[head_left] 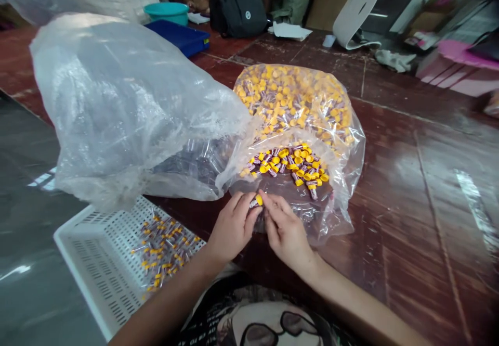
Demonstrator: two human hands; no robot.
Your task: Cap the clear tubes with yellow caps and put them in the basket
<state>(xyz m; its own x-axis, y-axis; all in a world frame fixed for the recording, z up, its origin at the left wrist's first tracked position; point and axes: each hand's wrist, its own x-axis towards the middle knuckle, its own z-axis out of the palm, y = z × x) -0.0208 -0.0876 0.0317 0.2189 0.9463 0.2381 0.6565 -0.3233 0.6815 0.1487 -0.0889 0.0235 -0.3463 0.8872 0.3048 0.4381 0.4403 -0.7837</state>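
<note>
Lower centre: for steady control, we pinch a yellow-capped plastic vial (255, 201) between the fingertips of the left hand (233, 226) and right hand (286, 233), low over the clear plastic bag (331, 226).

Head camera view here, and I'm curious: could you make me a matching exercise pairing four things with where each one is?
Things:
1. white perforated plastic crate
2. yellow-capped tube
3. teal basin
4. clear plastic bag

Places:
A. on the brown table, just ahead of the hands
B. far back, behind a blue tray
C. between the left hand and right hand
D. lower left, with loose tubes inside

Pairs: 1-D, 2-C, 3-B, 4-A
</note>
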